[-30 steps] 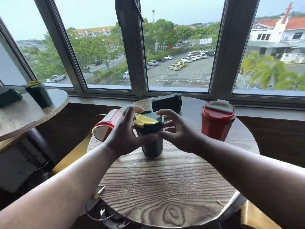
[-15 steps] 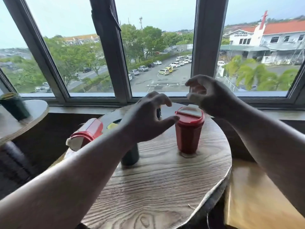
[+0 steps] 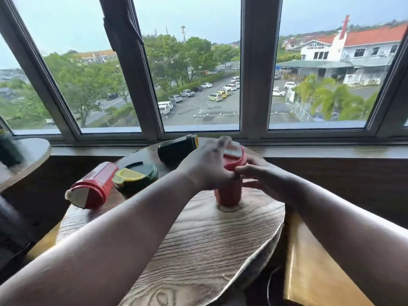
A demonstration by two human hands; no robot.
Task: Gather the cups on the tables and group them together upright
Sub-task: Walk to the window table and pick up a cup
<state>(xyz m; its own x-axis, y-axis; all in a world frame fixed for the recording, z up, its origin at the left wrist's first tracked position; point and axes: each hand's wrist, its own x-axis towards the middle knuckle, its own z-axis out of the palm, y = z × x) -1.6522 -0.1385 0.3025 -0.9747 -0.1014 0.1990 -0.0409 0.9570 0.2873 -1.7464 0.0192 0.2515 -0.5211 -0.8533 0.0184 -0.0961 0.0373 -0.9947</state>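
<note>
Upright lidded cup (image 3: 228,192) at counter (image 3: 198,250) centre-right; second upright cup (image 3: 135,178) to its left; one toppled cup (image 3: 91,188) farther left; another toppled cup (image 3: 176,149) behind, near window (image 3: 198,85).

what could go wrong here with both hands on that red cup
1. The left forearm crosses right beside the upright green cup; sliding the red cup that way may topple it.
2. The tipped red cup lies at the table edge and could roll off if bumped.
</note>
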